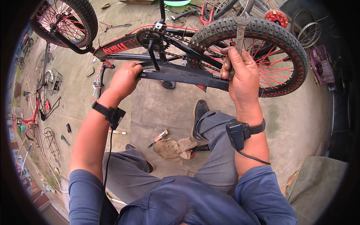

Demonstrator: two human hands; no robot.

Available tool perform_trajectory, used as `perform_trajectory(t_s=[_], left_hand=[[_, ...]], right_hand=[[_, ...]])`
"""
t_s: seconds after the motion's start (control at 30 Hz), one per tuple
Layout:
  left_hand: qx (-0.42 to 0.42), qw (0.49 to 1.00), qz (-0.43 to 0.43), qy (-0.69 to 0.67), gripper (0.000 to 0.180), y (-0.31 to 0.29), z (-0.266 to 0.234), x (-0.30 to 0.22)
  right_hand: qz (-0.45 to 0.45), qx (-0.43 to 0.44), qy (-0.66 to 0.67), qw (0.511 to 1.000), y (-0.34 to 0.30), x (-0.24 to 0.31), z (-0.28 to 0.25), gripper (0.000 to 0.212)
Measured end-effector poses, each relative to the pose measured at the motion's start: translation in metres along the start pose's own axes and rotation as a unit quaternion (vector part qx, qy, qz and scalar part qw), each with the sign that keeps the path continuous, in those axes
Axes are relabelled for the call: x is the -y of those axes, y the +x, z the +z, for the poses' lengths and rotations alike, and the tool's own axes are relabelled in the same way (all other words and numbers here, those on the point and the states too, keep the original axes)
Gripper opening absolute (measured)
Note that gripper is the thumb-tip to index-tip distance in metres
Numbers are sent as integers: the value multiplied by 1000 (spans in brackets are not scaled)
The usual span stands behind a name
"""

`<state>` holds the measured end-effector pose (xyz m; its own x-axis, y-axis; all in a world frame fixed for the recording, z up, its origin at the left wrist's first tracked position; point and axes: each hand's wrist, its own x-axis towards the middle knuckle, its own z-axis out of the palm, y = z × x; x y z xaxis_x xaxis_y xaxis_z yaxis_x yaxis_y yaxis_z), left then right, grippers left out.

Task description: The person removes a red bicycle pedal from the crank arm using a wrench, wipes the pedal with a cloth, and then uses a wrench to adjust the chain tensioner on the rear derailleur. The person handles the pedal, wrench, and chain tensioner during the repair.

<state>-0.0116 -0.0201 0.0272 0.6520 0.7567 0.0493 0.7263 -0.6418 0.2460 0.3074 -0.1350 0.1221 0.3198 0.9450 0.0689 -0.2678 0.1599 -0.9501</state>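
Observation:
A long black chain guard (183, 77) extends between my hands, beside the bicycle's chainring (152, 40) and chain. My left hand (125, 79) is closed on the guard's front end. My right hand (242, 71) grips an open-end wrench (241, 35), its jaw pointing away from me. The same hand is at the guard's rear end; whether its fingers also hold the guard is hidden. A crank arm (151, 54) reaches down to the guard. Behind it are the black and red frame (118, 48) and the knobby rear wheel (300, 60) with red spokes.
The front wheel (90, 22) stands at the upper left. Between my feet lie a screwdriver (161, 135) and a brown cloth (167, 149). Wire baskets (55, 81) and loose bike parts are scattered at left. A pink wire cage (321, 64) is at far right.

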Motion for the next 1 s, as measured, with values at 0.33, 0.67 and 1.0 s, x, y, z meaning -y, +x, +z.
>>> perform_trajectory(t_s=[0.33, 0.67, 1.0], left_hand=[[-7, 999, 11, 39, 10, -29, 34, 14], [-8, 982, -86, 167, 7, -92, -3, 54], [-88, 985, -147, -27, 23, -165, -82, 42]], right_hand=[[-3, -47, 30, 998, 8, 5, -15, 26], [44, 19, 22, 999, 5, -1, -7, 23], [-123, 171, -428, 879, -20, -10, 39, 38]])
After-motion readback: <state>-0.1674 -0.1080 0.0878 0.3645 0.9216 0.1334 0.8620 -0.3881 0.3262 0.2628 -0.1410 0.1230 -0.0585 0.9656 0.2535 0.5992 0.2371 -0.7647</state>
